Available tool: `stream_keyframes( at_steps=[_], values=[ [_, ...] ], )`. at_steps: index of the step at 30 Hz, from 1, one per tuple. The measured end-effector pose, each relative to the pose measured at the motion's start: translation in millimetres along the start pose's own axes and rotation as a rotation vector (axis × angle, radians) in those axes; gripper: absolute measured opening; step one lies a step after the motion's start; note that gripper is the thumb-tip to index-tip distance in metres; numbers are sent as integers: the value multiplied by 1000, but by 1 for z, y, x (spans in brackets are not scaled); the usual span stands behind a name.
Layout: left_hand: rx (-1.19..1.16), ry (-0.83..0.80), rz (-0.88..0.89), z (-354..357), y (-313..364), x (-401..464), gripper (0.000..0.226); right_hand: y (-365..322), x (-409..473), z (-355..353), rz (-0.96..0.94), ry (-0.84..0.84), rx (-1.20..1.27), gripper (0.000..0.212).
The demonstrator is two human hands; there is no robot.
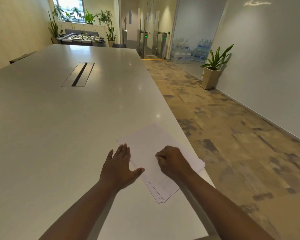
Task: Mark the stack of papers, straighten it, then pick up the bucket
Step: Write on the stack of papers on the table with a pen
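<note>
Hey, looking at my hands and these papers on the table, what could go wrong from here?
1. The stack of papers lies at the table's right edge, one corner past it; a push could send sheets to the floor.
2. The sheets are fanned at the near corner, and the left hand presses only the left edge, so marking may skew them further.
3. The right hand is curled over the sheet; no pen shows, so the mark could smudge unseen.

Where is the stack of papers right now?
In the head view the stack of papers lies at the near right edge of the white table, with the left hand flat at its left side and the right hand curled on top.
</note>
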State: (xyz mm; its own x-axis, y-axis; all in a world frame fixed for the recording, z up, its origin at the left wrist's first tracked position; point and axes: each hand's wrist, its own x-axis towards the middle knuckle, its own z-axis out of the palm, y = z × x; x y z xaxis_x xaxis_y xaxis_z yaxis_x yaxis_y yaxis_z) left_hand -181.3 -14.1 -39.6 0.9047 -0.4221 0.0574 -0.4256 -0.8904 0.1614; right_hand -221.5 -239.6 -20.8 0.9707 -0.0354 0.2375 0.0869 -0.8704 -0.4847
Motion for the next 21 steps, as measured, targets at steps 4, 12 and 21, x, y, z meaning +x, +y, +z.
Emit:
stream_keyframes(
  at_steps=[4, 12, 21],
  values=[
    [-1, -8, -3, -2, 0, 0, 114, -3, 11, -8, 16, 71, -98, 39],
    [-9, -4, 2, -1, 0, 0, 113, 29, 4, -17, 7, 60, -79, 34],
    [-18, 10, 10, 1, -1, 0, 111, 36, 8, -23, -94, 60, -110, 43]
  ],
)
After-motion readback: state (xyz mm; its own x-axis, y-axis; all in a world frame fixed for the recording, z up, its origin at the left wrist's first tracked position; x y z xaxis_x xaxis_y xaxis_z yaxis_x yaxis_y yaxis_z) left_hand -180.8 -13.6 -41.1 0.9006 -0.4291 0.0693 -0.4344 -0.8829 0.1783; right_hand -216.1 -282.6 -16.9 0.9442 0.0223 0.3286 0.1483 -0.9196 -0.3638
